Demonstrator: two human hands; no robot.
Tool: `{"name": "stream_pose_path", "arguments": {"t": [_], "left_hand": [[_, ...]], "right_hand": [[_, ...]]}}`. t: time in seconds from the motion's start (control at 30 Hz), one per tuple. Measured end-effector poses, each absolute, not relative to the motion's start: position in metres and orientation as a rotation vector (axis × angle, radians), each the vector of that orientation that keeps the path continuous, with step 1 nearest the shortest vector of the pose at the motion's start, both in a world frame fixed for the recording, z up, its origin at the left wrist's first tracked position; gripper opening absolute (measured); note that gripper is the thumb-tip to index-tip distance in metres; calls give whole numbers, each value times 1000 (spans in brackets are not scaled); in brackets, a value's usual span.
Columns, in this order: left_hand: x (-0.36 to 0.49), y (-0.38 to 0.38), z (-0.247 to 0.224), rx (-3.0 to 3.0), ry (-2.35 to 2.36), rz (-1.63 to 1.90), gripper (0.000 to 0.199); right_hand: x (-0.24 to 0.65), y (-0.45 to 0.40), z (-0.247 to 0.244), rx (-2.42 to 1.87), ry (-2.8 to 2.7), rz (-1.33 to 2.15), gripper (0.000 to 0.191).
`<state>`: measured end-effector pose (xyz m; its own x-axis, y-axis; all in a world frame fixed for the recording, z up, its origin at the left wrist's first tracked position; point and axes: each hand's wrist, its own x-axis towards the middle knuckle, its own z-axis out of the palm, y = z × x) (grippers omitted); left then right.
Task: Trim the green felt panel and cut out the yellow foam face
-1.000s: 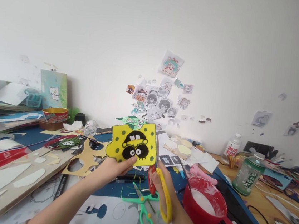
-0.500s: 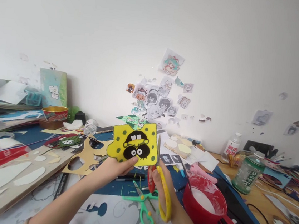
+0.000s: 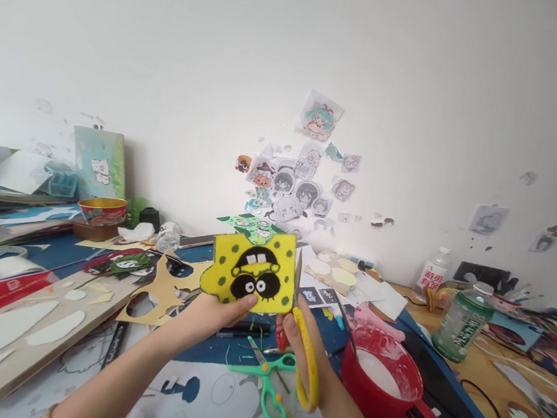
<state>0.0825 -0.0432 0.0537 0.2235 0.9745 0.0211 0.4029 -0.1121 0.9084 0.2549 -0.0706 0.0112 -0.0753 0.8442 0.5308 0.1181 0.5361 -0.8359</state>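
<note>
A yellow cartoon-face cutout (image 3: 231,250) with dark green spots and black eye patches is held up, face upside down, over the desk. My left hand (image 3: 229,309) grips its lower edge, thumb across the front near the eyes. In my right hand (image 3: 301,329) is a pair of scissors (image 3: 311,367) with one yellow and one red handle. Their blades point upward along the cutout's right edge; whether they touch it I cannot tell. Below my hands, a pair of green scissors (image 3: 265,368) lies spread on the desk.
On the right stand a red pot (image 3: 379,408) with white stuff inside and a green-labelled bottle (image 3: 464,324). A wooden board (image 3: 14,367) with white cut shapes lies at left, near tan offcut sheet (image 3: 169,284). Paper drawings (image 3: 319,116) are stuck on the wall behind.
The cutout has shifted slightly right and down. My right hand and the scissors have moved only a little, their blades staying beside the cutout's right edge.
</note>
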Motion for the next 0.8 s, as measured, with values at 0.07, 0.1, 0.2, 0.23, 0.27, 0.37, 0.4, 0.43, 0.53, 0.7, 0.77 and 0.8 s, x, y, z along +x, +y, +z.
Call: {"name": "stream_pose_path", "arguments": {"t": [0.07, 0.1, 0.2, 0.23, 0.27, 0.37, 0.4, 0.43, 0.53, 0.7, 0.77, 0.8], "left_hand": [[84, -45, 55, 1694, 1319, 825, 34], [85, -45, 55, 1701, 1315, 817, 34], [87, -42, 51, 1692, 1295, 817, 39], [88, -40, 50, 1678, 1293, 832, 41], [88, -39, 48, 1662, 1290, 849, 43], [88, -36, 47, 1622, 1273, 887, 46], [87, -36, 47, 1620, 1250, 889, 47], [87, -36, 47, 1620, 1226, 890, 47], [85, -36, 47, 1620, 1208, 891, 47], [85, -33, 42, 1619, 1260, 914, 48], [87, -32, 40, 1600, 1224, 931, 47], [88, -32, 40, 1600, 1197, 927, 48]], "right_hand": [[255, -68, 11, -800, -1553, 764, 58], [255, -66, 10, -773, -1554, 776, 60], [255, -61, 8, -728, -1553, 791, 63], [256, -60, 8, -724, -1554, 794, 64], [256, -59, 7, -723, -1556, 799, 65], [257, -58, 5, -735, -1573, 822, 64], [258, -58, 5, -742, -1580, 831, 63], [258, -58, 4, -749, -1587, 838, 63], [260, -58, 2, -768, -1605, 852, 62], [260, -60, 5, -799, -1615, 853, 62], [259, -61, 8, -807, -1611, 840, 67], [258, -62, 9, -814, -1608, 833, 70]]}}
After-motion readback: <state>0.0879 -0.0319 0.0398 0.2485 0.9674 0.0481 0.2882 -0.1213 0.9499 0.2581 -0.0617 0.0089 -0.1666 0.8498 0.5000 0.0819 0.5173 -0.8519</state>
